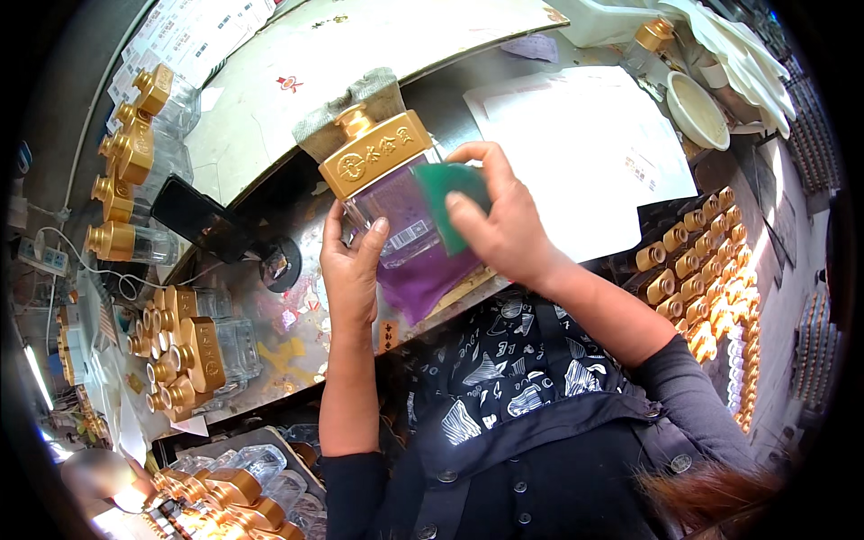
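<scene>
A clear square glass bottle with a gold shoulder and neck point(382, 151) lies on its side in front of me, its neck pointing away. My left hand point(351, 261) grips its lower left side, thumb over the near corner. In my right hand point(499, 216) is a flat green scraper point(450, 202), pressed against the bottle's right side between thumb and fingers. Under the bottle a purple cloth point(423, 288) is spread at the bench edge. A grey folded pad point(376, 93) sits behind the gold neck.
Several gold-topped bottles point(126, 162) stand at the left, beside a black phone on a stand point(202, 220). White paper sheets point(585, 135) cover the right of the bench, near a white bowl point(697, 110). Rows of gold-necked bottles point(693, 261) stand lower right.
</scene>
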A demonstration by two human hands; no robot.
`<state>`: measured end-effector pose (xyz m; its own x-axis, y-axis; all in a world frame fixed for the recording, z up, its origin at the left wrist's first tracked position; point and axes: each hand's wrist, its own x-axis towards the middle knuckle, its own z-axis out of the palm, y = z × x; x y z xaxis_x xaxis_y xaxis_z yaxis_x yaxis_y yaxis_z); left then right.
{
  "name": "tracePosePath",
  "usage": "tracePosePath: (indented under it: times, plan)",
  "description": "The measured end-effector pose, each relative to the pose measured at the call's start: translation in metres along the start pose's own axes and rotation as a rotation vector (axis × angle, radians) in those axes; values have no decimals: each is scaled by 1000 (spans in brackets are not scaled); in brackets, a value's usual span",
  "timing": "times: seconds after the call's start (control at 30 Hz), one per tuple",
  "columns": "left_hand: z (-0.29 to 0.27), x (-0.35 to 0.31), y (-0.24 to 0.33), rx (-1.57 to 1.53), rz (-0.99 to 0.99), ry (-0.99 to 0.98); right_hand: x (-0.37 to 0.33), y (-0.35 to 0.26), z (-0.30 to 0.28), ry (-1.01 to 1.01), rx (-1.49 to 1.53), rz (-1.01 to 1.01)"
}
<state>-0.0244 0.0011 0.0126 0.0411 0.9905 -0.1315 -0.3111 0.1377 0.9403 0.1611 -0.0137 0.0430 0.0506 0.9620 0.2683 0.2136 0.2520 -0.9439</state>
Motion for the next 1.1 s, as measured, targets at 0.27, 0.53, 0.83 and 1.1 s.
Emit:
tracePosePath:
  times: [0.27, 0.53, 0.83, 1.1]
  plan:
    - [-2, 0, -3, 25, 25, 7, 4, -8, 12, -160, -460, 2]
    - [-4, -2, 0, 30, 5, -13, 48, -24, -18, -44, -544, -622]
    - [-41, -35, -7, -2, 112, 71, 15, -21, -7, -714, -557, -839]
    - [-24, -26, -21, 383, 135, -126, 122, -29, 2, -265, -650, -1141]
